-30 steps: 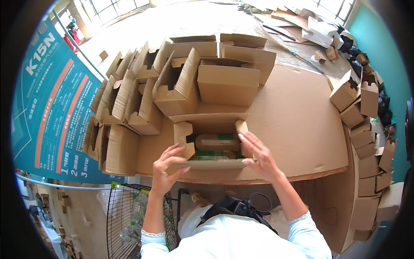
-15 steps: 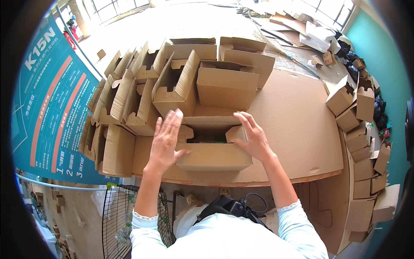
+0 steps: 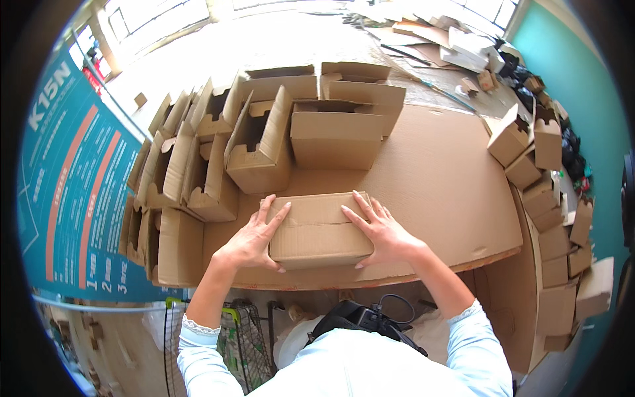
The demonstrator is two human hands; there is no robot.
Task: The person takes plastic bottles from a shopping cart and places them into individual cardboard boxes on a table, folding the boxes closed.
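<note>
A small brown cardboard box [image 3: 316,233] with its lid folded down sits near the front edge of the cardboard-topped table [image 3: 444,192]. My left hand [image 3: 254,238] grips its left end, fingers over the lid and thumb low at the front corner. At the other end my right hand [image 3: 382,233] grips in the same way, fingertips on the lid and thumb by the front corner. What is inside the box is hidden by the lid. Just beyond it stand an open box [image 3: 336,140] with its flap up and a narrow open box [image 3: 259,173].
Several more open boxes [image 3: 180,238] crowd the table's left side. A pile of cardboard boxes [image 3: 559,271] lies along the right, by a teal wall [image 3: 598,132]. A large blue banner [image 3: 73,198] stands at the left. Below the front edge is a wire basket [image 3: 241,337].
The box between my hands was open on top and now has its lid down. My hands have come from hovering at its ends to gripping it.
</note>
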